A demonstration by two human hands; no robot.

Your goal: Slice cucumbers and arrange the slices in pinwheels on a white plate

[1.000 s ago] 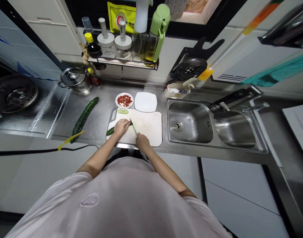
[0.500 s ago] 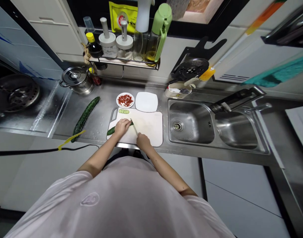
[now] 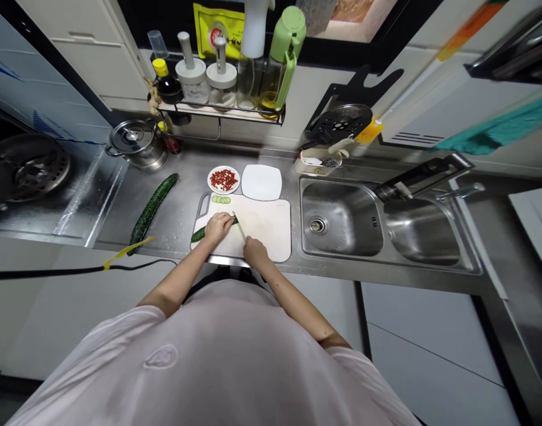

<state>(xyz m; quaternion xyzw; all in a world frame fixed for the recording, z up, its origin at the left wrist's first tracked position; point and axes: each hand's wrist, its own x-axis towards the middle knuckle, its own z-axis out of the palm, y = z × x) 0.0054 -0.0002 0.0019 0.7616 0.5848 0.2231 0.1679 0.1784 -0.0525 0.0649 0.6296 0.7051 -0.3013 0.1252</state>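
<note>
On the white cutting board lies a cucumber, gripped near its right end by my left hand. My right hand is closed round the handle of a knife, whose blade slants up against the cucumber's cut end. Several pale green slices lie at the board's upper left. Behind the board are a small plate of chopped red pieces and a white square plate. A whole cucumber rests on the steel counter to the left.
A lidded pot stands at the back left, near a stove burner. To the right is a double sink with a faucet. Above the counter hangs a rack with jars and bottles. A yellow-tagged strap crosses the left side.
</note>
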